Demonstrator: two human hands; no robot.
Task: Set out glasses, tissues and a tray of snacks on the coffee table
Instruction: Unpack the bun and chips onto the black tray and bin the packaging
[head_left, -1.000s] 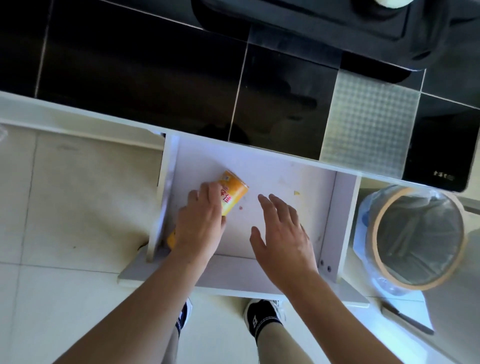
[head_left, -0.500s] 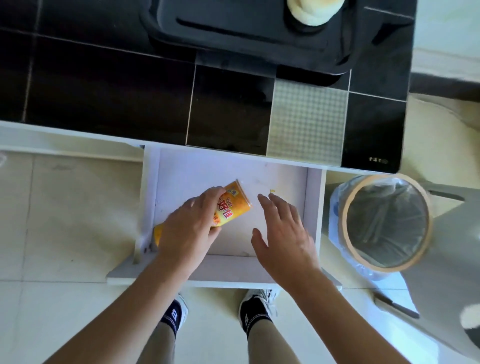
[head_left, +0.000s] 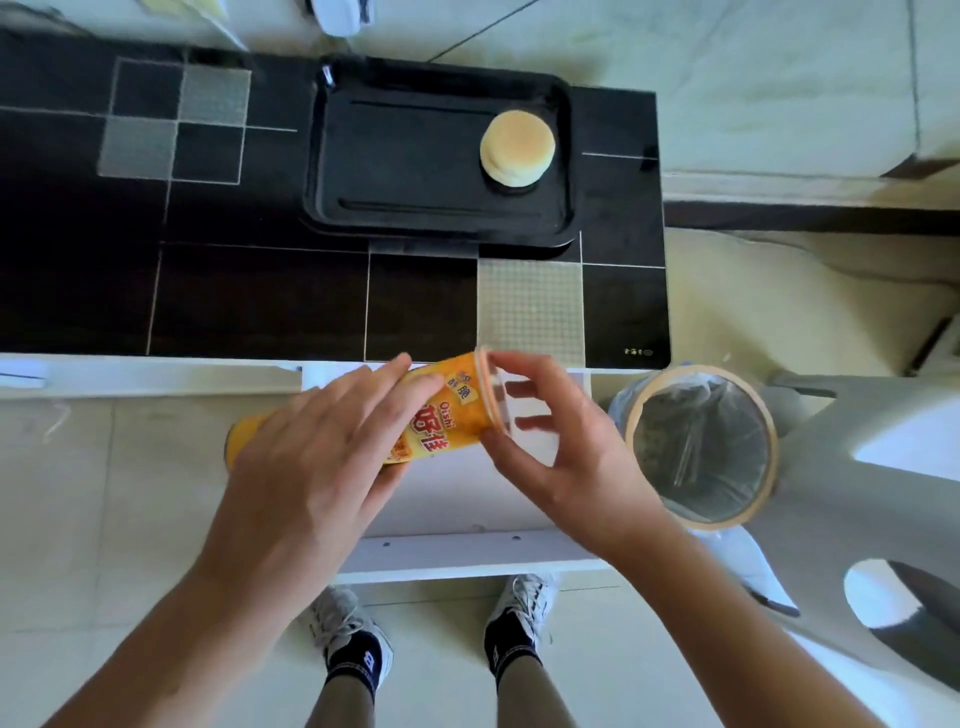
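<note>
A yellow snack can (head_left: 447, 410) lies sideways in the air above the open white drawer (head_left: 467, 551). My left hand (head_left: 322, 457) grips its body from above. My right hand (head_left: 561, 441) has thumb and fingers curled round the clear lid (head_left: 493, 395) at the can's right end. On the black coffee table (head_left: 260, 296) stands a black tray (head_left: 405, 156) with one round pale cake (head_left: 517, 147) at its right side.
A bin with a tan rim (head_left: 701, 447) and a plastic liner stands right of the drawer. A grey chair (head_left: 883, 493) is at the right edge. My two feet (head_left: 431, 639) stand on pale floor tiles below the drawer front.
My left hand lifted the can out of the drawer. My right hand moved from hovering over the drawer to the can's lid. The view tilted up, showing the tray and cake.
</note>
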